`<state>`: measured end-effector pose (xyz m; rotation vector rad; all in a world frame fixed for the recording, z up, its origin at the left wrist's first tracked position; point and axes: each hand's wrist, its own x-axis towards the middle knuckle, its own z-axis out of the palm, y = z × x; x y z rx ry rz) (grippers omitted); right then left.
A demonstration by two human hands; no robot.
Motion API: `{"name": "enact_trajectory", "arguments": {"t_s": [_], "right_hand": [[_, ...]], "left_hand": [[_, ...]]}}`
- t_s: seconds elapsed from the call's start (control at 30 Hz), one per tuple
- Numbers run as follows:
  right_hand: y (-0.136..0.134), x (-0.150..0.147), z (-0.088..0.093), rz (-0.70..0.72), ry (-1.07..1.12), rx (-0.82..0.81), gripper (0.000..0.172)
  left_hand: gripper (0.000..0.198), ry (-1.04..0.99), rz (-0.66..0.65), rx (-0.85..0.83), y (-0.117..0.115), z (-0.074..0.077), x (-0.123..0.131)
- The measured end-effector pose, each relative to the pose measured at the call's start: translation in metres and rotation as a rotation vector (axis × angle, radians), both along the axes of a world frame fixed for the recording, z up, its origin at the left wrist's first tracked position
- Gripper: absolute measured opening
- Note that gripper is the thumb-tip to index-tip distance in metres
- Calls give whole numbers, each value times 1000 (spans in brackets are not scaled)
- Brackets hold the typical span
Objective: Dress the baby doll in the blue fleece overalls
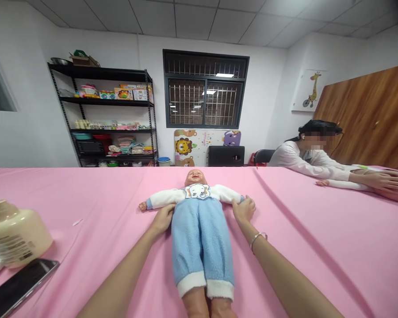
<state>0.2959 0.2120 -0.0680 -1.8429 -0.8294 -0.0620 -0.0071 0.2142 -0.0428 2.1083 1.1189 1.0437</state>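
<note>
Doll [190,234] lies between left grip [164,219] and right grip [243,211], forearms [125,269] angled inward.

I am in what looks like an infant-care training room. On the pink cloth-covered tabletop [102,198] before me lies a plastic baby doll [200,229] in white sleeves and fluffy blue trousers; near the right edge another person [292,154] leans over what looks like a second doll [348,184]. Beyond the far edge I see a black metal shelving rack [106,102] with colourful toy boxes [124,94], folded pastel cloths [126,142] and a pale panel printed with cartoon animals [200,148]. A giraffe picture [309,90] hangs on the white wall [265,88].
</note>
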Motion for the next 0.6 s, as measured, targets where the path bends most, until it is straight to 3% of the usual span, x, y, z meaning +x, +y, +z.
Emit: {"name": "enact_trajectory", "arguments": {"t_s": [0.07, 0.17, 0.27, 0.33, 0.4, 0.53, 0.6], "right_hand": [[-5, -4, 1, 125, -100, 94, 45], [-11, -15, 8, 581, -48, 160, 30], [-18, -20, 19, 1040, 220, 12, 25], [-20, -15, 23, 1179, 274, -143, 23], [-19, -7, 24, 1165, 188, -196, 27], [-13, 1, 25, 742, -48, -79, 28], [-20, -10, 37, 616, -92, -39, 27]], "left_hand": [[28, -72, -46, -17, 0, 0, -2], [21, -60, 71, -20, 4, -2, -5], [16, 26, 345, 29, 10, -6, -8], [15, 68, 436, 40, 12, -7, -9], [16, 77, 420, 34, 12, -7, -8], [19, 88, 391, 12, 11, -6, -7], [20, 95, 403, 12, 11, -7, -7]]}}
